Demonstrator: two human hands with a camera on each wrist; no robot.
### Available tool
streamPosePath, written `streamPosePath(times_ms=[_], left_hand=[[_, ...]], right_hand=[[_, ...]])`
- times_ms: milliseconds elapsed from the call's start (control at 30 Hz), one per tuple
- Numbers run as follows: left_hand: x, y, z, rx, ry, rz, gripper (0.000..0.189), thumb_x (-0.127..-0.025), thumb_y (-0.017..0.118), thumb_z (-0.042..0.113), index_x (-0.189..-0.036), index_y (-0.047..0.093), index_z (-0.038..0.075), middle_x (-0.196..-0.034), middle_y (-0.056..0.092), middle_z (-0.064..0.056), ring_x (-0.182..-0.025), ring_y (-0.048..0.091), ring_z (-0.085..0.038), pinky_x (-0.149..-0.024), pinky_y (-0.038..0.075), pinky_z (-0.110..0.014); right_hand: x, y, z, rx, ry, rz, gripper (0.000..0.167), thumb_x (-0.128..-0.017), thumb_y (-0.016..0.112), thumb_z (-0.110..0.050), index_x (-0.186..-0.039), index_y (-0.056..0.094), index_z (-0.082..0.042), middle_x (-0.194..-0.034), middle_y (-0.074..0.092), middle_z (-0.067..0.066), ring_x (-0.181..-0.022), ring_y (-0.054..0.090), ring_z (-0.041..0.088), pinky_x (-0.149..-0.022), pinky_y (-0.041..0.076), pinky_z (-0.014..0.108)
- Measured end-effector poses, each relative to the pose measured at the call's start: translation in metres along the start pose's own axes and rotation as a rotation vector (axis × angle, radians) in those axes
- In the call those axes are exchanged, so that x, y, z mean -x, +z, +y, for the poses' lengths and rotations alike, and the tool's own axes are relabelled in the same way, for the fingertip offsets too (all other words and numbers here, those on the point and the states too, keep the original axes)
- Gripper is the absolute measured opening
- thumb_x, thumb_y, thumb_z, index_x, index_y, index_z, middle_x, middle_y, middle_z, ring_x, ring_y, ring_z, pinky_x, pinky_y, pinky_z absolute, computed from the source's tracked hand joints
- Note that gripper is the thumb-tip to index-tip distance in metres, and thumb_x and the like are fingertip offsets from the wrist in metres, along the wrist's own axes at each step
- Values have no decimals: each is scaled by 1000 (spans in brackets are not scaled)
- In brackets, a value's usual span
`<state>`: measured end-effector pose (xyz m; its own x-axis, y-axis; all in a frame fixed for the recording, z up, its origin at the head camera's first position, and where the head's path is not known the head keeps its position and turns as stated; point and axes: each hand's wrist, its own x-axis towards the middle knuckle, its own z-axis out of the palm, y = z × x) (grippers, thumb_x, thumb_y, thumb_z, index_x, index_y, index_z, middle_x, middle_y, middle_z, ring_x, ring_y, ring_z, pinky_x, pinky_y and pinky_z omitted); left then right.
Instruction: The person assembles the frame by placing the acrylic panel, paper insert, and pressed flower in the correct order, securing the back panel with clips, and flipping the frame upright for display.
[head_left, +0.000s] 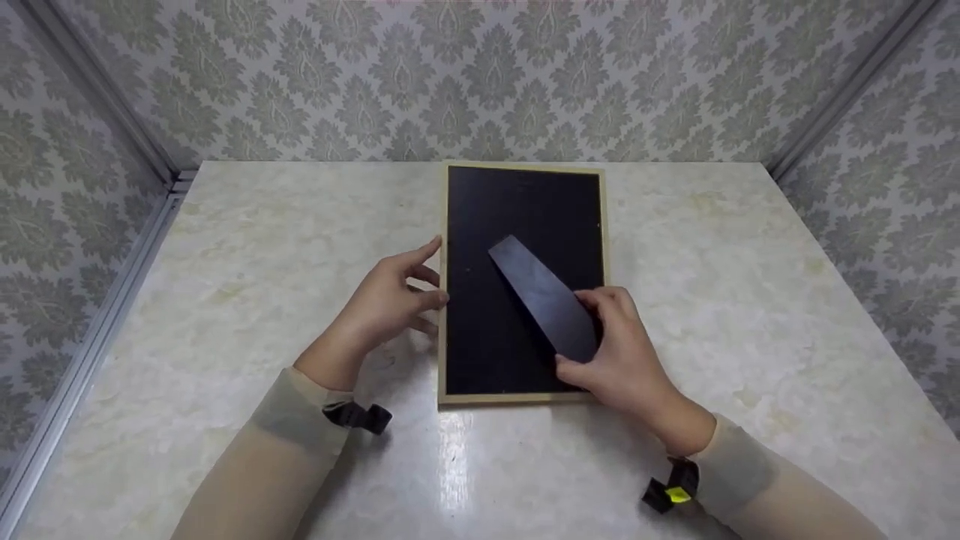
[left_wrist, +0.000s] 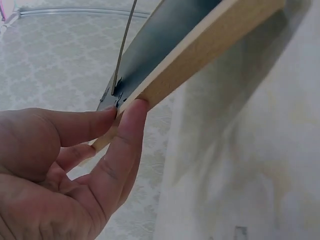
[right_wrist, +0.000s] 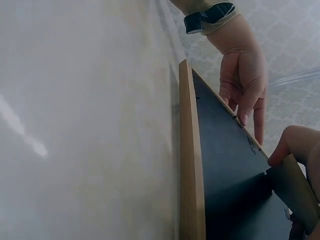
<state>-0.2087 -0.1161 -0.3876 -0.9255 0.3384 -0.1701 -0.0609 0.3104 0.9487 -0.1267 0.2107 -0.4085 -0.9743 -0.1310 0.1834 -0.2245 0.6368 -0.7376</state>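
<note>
A picture frame (head_left: 442, 337) with a light wood border lies face down, its black backing board (head_left: 487, 352) upward. From that board a dark, tapered stand leg (head_left: 536, 289) rises at a slant. My right hand (head_left: 626, 356) grips the wide lower end of the leg, thumb on one edge and fingers on the other. At the frame's left side my left hand (head_left: 386, 300) holds the wooden border by its fingertips. The left wrist view shows the left thumb and a finger (left_wrist: 131, 125) on the border near small metal clips. Part of the right hand is cut off in the right wrist view.
The frame lies on a pale marbled table (head_left: 315, 217). Patterned wallpaper (head_left: 450, 82) covers the walls behind and at both sides, with metal rails (head_left: 97, 375) along the left. Black camera straps (head_left: 356, 415) circle both wrists.
</note>
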Motion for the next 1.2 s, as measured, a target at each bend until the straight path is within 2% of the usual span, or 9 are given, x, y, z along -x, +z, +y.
streamPosePath(times_ms=[167, 267, 400, 500, 600, 733, 867, 967, 1200], left_hand=[[-4, -3, 11, -29, 47, 91, 90, -106, 72, -5, -179, 33, 30, -140, 62, -18, -103, 77, -25, -74, 72, -36], [-9, -5, 17, -43, 58, 128, 85, -106, 71, -5, -179, 35, 21, -141, 64, -17, -110, 77, -26, -74, 72, -36], [-16, -7, 23, -46, 45, 145, 69, -107, 70, -4, -171, 46, 4, -146, 64, -17, -119, 74, -28, -78, 72, -35], [-20, -11, 27, -45, 51, 167, 58, -107, 70, -5, -163, 56, 0, -144, 64, -17, -117, 73, -27, -79, 73, -35], [-24, -14, 29, -41, 65, 193, 54, -106, 69, -6, -159, 59, 2, -140, 64, -16, -114, 73, -25, -78, 73, -36], [-27, -17, 30, -48, 84, 224, 51, -107, 69, -6, -156, 62, 3, -137, 64, -14, -112, 73, -23, -79, 73, -36], [-31, -18, 32, -59, 135, 270, 46, -107, 69, -5, -152, 66, 5, -136, 67, -14, -113, 75, -25, -84, 73, -37], [-36, -18, 32, -76, 184, 312, 44, -108, 69, -5, -151, 67, 6, -137, 69, -14, -116, 75, -25, -87, 72, -36], [-45, -16, 26, -153, 311, 408, 44, -108, 71, -4, -151, 66, 3, -140, 71, -15, -121, 75, -26, -87, 71, -32]], right_hand=[[-11, -5, -11, 25, -59, 19, 83, -85, 93, -11, -159, 55, -3, -153, 47, 14, -139, 55, 30, -121, 50, 51], [-16, -7, -15, 52, -90, 27, 86, -87, 93, -11, -162, 53, -1, -155, 45, 17, -142, 52, 32, -123, 48, 51], [-21, -10, -18, 84, -125, 31, 90, -89, 94, -13, -165, 50, 3, -157, 43, 20, -147, 48, 36, -128, 45, 53], [-25, -12, -21, 69, -129, 20, 92, -92, 96, -18, -167, 48, 4, -156, 43, 20, -147, 48, 36, -128, 44, 54], [-29, -13, -22, 18, -127, 12, 84, -100, 90, -21, -168, 48, 3, -155, 46, 19, -148, 50, 35, -128, 43, 54], [-34, -15, -21, -56, -125, 20, 57, -112, 70, -9, -165, 54, 1, -153, 52, 17, -132, 55, 28, -114, 49, 38], [-38, -17, -22, -105, -114, 34, 50, -112, 56, 5, -162, 60, -2, -149, 57, 14, -114, 55, 21, -95, 47, 19], [-41, -17, -23, -131, -105, 37, 51, -111, 53, 8, -160, 62, -3, -149, 59, 14, -113, 57, 20, -94, 48, 15], [-50, -16, -20, -169, -100, 39, 50, -110, 55, 10, -157, 65, -3, -146, 62, 15, -113, 59, 21, -94, 50, 15]])
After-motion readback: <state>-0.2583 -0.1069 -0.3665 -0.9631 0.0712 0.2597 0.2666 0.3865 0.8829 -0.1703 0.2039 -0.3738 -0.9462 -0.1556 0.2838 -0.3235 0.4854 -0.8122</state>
